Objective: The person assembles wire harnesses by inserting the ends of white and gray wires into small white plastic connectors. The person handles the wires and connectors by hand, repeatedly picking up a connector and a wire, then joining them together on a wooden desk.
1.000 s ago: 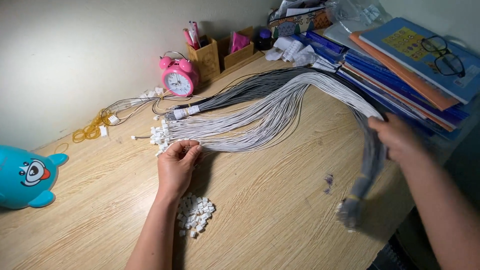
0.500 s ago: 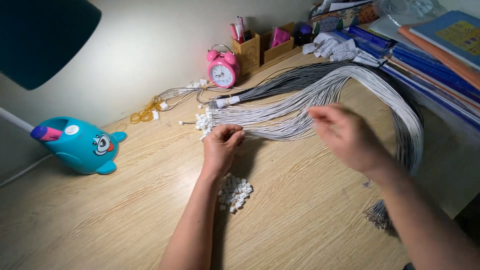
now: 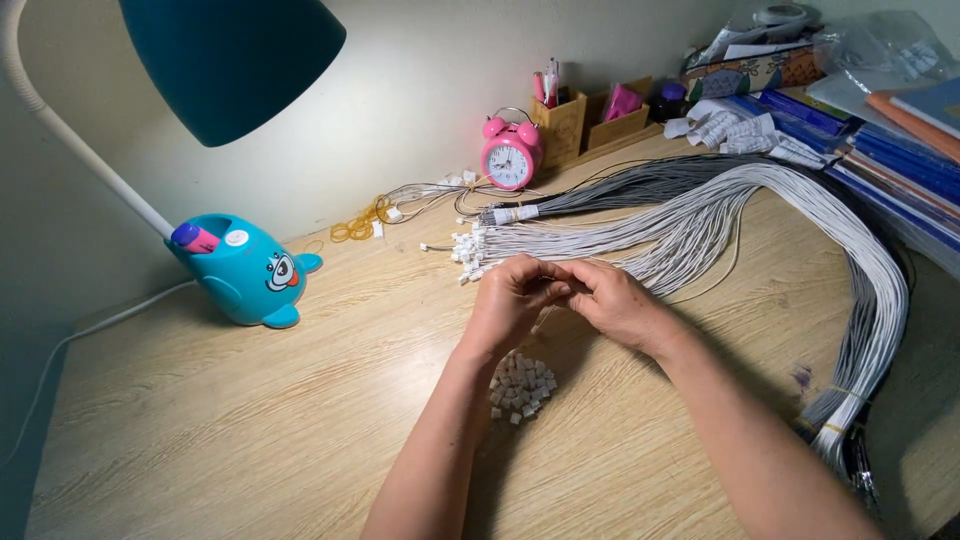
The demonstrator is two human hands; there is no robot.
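My left hand [image 3: 512, 300] and my right hand [image 3: 622, 305] meet fingertip to fingertip over the middle of the wooden desk [image 3: 250, 420]. Both pinch a thin white wire [image 3: 543, 320] that hangs below the fingers; its tip is hidden between them. Just beyond the hands lie the white connector ends [image 3: 466, 255] of a long bundle of white and grey wires [image 3: 700, 215], which sweeps right and curls back over the desk's right edge. A small heap of white plastic connector housings [image 3: 520, 385] sits under my left wrist.
A teal lamp shade [image 3: 235, 60] hangs at top left over its teal whale-shaped base [image 3: 245, 270]. At the back stand a pink alarm clock [image 3: 511, 155] and a wooden pen holder [image 3: 560, 120]. Yellow rubber bands [image 3: 355, 228] lie near the wall. Stacked blue folders [image 3: 880, 150] fill the right.
My right hand has come in from the right side of the bundle to meet my left hand. The view has swung left, bringing the lamp into sight.
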